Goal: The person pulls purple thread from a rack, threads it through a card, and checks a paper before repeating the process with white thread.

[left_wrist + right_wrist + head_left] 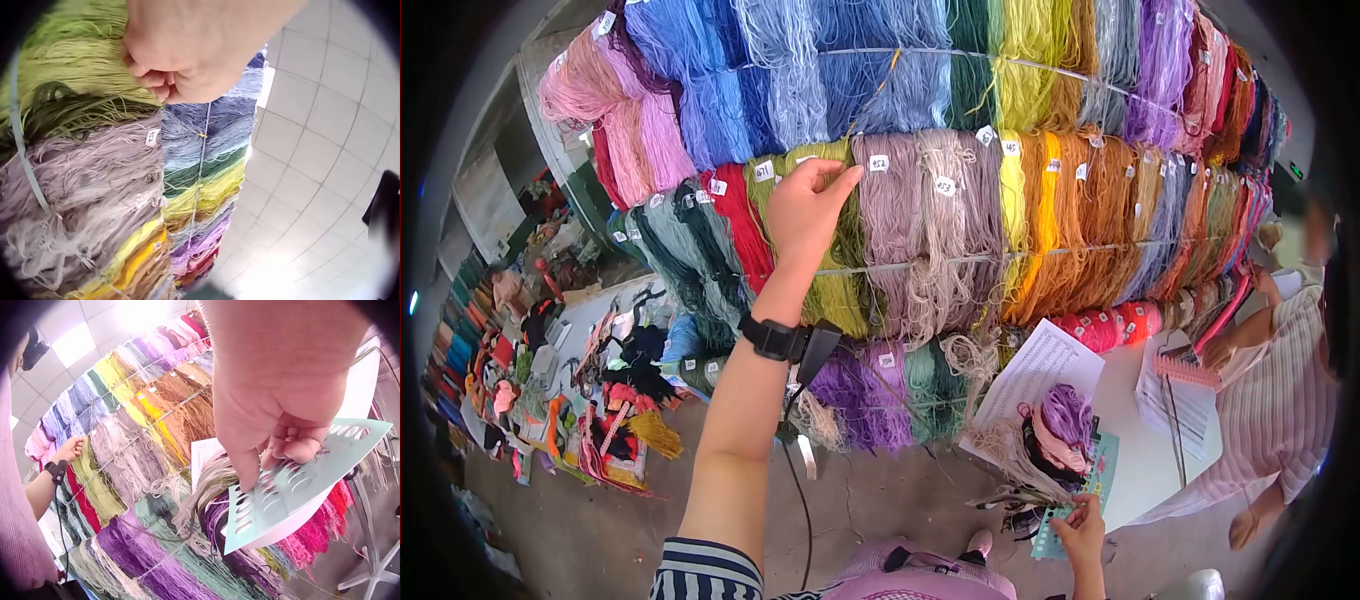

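My left hand (pixel 810 215) is raised at the top of the olive-green yarn (pixel 855 290), beside mauve yarn (pixel 885 200) tagged 952. In the left wrist view the left hand (pixel 187 50) has curled fingers close against the green strands (pixel 75 62); no strand shows between them. Low at the right, my right hand (pixel 1083 530) grips a pale teal card (pixel 1108 465) with a row of holes. The right wrist view shows the right hand (pixel 281 419) with fingertips at the holes of the card (pixel 300 494). Mixed yarn strands (pixel 215 481) hang from the card's left side.
Hanging yarn rows fill the rack, crossed by thin rods. A printed sheet (pixel 1040 375) lies on the white table (pixel 1135 400) at right, where a person in a striped top (pixel 1280 390) stands. At left, a second table holds loose yarn (pixel 655 435).
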The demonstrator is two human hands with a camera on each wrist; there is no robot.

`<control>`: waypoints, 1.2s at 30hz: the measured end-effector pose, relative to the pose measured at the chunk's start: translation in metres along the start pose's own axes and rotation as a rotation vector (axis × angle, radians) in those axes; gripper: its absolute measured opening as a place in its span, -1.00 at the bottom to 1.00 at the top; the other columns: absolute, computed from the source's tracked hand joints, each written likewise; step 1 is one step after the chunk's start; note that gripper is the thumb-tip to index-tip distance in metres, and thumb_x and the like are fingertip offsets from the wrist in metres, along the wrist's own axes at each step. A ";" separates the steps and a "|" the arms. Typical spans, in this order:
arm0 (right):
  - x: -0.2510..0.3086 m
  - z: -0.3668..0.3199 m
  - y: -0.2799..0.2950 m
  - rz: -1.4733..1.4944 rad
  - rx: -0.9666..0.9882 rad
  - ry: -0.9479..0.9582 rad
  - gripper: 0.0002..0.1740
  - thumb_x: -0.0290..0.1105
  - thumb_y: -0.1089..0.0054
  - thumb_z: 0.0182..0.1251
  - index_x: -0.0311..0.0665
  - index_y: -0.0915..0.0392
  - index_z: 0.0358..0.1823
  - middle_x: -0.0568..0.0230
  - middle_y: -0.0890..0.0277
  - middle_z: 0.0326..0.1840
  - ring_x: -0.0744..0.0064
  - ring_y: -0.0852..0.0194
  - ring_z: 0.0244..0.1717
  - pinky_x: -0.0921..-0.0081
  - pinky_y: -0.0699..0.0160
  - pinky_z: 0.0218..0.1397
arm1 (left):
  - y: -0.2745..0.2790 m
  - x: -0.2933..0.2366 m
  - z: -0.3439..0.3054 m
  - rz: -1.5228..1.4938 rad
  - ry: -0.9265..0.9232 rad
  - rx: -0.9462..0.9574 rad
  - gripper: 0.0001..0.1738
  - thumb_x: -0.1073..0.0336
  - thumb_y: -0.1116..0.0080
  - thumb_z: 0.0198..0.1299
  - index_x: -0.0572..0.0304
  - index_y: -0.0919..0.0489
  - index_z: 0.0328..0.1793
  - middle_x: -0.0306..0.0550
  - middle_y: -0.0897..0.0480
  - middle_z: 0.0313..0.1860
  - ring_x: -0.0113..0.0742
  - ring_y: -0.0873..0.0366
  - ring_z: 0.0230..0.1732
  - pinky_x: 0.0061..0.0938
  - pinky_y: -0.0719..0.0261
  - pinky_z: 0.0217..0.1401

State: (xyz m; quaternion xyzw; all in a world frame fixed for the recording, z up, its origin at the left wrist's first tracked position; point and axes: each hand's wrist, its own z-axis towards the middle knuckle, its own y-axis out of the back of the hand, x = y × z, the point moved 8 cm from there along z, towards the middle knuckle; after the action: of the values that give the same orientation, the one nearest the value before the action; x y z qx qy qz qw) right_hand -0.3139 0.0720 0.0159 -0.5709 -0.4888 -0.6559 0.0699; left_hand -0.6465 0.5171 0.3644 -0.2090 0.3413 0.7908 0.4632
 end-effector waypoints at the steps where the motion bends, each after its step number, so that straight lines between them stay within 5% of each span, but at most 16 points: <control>1: -0.001 0.000 0.000 0.001 -0.001 -0.001 -0.41 -0.48 -0.49 -0.17 -0.24 -0.40 -0.05 0.41 -0.39 -0.60 0.58 -0.35 -0.59 0.60 -0.35 -0.47 | -0.003 0.005 0.002 -0.001 -0.001 0.001 -0.71 0.13 -0.32 0.24 0.25 -0.68 -0.19 -0.35 -0.55 -0.57 -0.57 -0.36 -0.58 -0.60 -0.22 -0.51; 4: -0.002 -0.001 0.001 -0.010 -0.011 0.019 -0.41 -0.47 -0.50 -0.17 -0.24 -0.40 -0.05 0.40 -0.40 -0.59 0.58 -0.36 -0.59 0.59 -0.35 -0.48 | -0.005 0.014 0.007 -0.079 -0.074 -0.052 -0.72 0.14 -0.34 0.21 0.24 -0.72 -0.20 -0.40 -0.47 -0.63 -0.60 -0.33 -0.57 -0.60 -0.22 -0.50; 10: 0.028 -0.006 0.012 -0.001 0.024 0.113 -0.47 -0.48 -0.46 -0.08 -0.27 -0.44 -0.03 0.41 -0.38 -0.57 0.60 -0.33 -0.56 0.61 -0.33 -0.44 | -0.001 0.014 -0.012 -0.509 0.083 0.114 -0.80 0.18 -0.25 0.30 0.13 -0.60 -0.12 -0.39 -0.52 -0.42 -0.66 -0.34 -0.44 -0.69 -0.20 -0.42; 13: 0.068 -0.018 0.028 0.041 -0.018 0.203 -0.71 -0.48 -0.35 0.14 -0.34 -0.53 -0.10 0.40 -0.42 -0.50 0.62 -0.35 -0.47 0.63 -0.35 -0.38 | -0.017 -0.028 -0.070 -0.559 0.118 0.472 -0.83 0.27 -0.07 0.42 0.20 -0.58 -0.12 -0.38 -0.51 -0.46 -0.65 -0.31 -0.46 -0.69 -0.21 -0.42; 14: 0.085 -0.021 0.024 0.144 0.046 0.181 -0.77 -0.46 -0.28 0.24 -0.35 -0.56 -0.09 0.39 -0.47 -0.47 0.62 -0.38 -0.44 0.63 -0.36 -0.36 | -0.026 -0.034 -0.097 -0.394 -0.021 0.465 -0.85 0.32 -0.03 0.42 0.19 -0.59 -0.14 -0.39 -0.52 -0.42 -0.67 -0.32 -0.45 -0.70 -0.15 -0.44; 15: 0.103 -0.020 0.018 0.249 0.103 0.175 -0.81 -0.44 -0.21 0.34 -0.36 -0.59 -0.08 0.37 -0.51 -0.43 0.62 -0.42 -0.41 0.63 -0.38 -0.34 | -0.029 -0.063 -0.137 -0.187 -0.153 0.444 -0.83 0.36 -0.02 0.41 0.25 -0.62 -0.15 -0.32 -0.59 -0.38 -0.58 -0.40 -0.42 -0.61 -0.32 -0.39; 17: 0.121 -0.014 0.003 0.267 0.232 0.241 -0.77 -0.39 -0.09 0.46 -0.36 -0.61 0.00 0.33 -0.58 -0.30 0.62 -0.49 -0.26 0.64 -0.42 -0.20 | -0.046 -0.093 -0.217 -0.201 -0.545 0.509 -0.89 0.41 -0.15 0.31 0.27 -0.65 -0.13 -0.10 -0.63 -0.38 -0.32 -0.55 -0.41 -0.44 -0.50 -0.31; 21: 0.170 -0.017 -0.024 0.473 0.269 0.362 -0.68 -0.30 -0.06 0.50 -0.35 -0.59 0.09 0.33 -0.61 -0.15 0.61 -0.51 -0.12 0.62 -0.46 -0.01 | -0.067 -0.112 -0.311 -0.447 -0.238 0.744 -0.91 0.44 -0.21 0.27 0.30 -0.66 -0.16 -0.09 -0.65 -0.37 -0.39 -0.59 -0.46 -0.48 -0.55 -0.38; 23: 0.179 -0.021 -0.025 0.578 0.304 0.379 -0.64 -0.25 -0.04 0.52 -0.36 -0.58 0.12 0.34 -0.61 -0.12 0.59 -0.53 -0.13 0.60 -0.48 0.01 | -0.083 -0.095 -0.338 -0.635 0.230 0.884 -0.89 0.43 -0.21 0.28 0.31 -0.66 -0.14 -0.10 -0.65 -0.39 -0.43 -0.58 -0.50 -0.51 -0.54 -0.41; 24: 0.178 -0.022 -0.030 0.644 0.377 0.304 -0.65 -0.27 -0.06 0.50 -0.36 -0.58 0.12 0.32 -0.62 -0.11 0.57 -0.54 -0.10 0.59 -0.49 0.03 | -0.084 -0.094 -0.351 -0.629 0.232 0.895 -0.89 0.43 -0.21 0.28 0.31 -0.66 -0.14 -0.10 -0.65 -0.39 -0.43 -0.58 -0.50 -0.51 -0.54 -0.41; 26: 0.178 -0.029 -0.035 0.624 0.445 0.209 -0.69 -0.33 -0.14 0.44 -0.36 -0.59 0.08 0.25 -0.64 -0.09 0.54 -0.56 -0.07 0.56 -0.51 0.07 | -0.084 -0.109 -0.380 -0.573 -0.056 1.008 -0.87 0.40 -0.20 0.27 0.28 -0.67 -0.13 0.02 -0.67 -0.34 -0.15 -0.63 -0.37 -0.39 -0.56 -0.28; 29: 0.169 -0.038 -0.033 0.700 0.513 0.145 -0.75 -0.38 -0.19 0.38 -0.37 -0.60 -0.01 0.19 -0.65 -0.08 0.49 -0.58 -0.07 0.56 -0.53 0.05 | -0.085 -0.112 -0.398 -0.719 0.015 1.084 -0.85 0.37 -0.21 0.27 0.29 -0.67 -0.12 0.01 -0.67 -0.35 -0.18 -0.63 -0.36 -0.37 -0.56 -0.26; 30: 0.166 -0.040 -0.026 0.907 0.423 0.221 -0.85 -0.40 -0.17 0.39 -0.33 -0.61 -0.18 0.28 -0.60 -0.16 0.54 -0.52 -0.19 0.59 -0.50 -0.17 | -0.084 -0.120 -0.393 -0.785 -0.037 1.069 -0.88 0.43 -0.17 0.30 0.30 -0.67 -0.13 -0.15 -0.65 -0.40 -0.43 -0.58 -0.45 -0.52 -0.53 -0.36; 33: 0.151 -0.058 0.019 1.303 0.307 0.302 -0.86 -0.38 -0.15 0.39 -0.32 -0.54 -0.18 0.31 -0.50 -0.32 0.47 -0.43 -0.29 0.60 -0.43 -0.26 | -0.097 -0.113 -0.405 -0.753 -0.025 1.245 -0.85 0.39 -0.14 0.33 0.30 -0.66 -0.10 -0.13 -0.65 -0.33 -0.43 -0.59 -0.34 -0.55 -0.52 -0.25; 36: 0.084 -0.084 0.078 1.267 0.085 0.198 -0.83 -0.33 -0.15 0.38 -0.29 -0.45 -0.25 0.37 -0.31 -0.43 0.48 -0.23 -0.40 0.57 -0.30 -0.30 | -0.113 -0.076 -0.425 -0.615 -0.075 1.359 -0.81 0.34 -0.11 0.37 0.29 -0.65 -0.07 -0.15 -0.64 -0.28 -0.46 -0.57 -0.29 -0.56 -0.51 -0.18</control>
State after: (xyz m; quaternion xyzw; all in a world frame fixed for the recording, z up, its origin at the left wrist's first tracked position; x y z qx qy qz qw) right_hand -0.3482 0.0103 0.1392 -0.6827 -0.0736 -0.5171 0.5110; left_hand -0.5050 0.1991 0.0856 0.0645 0.6650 0.2468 0.7020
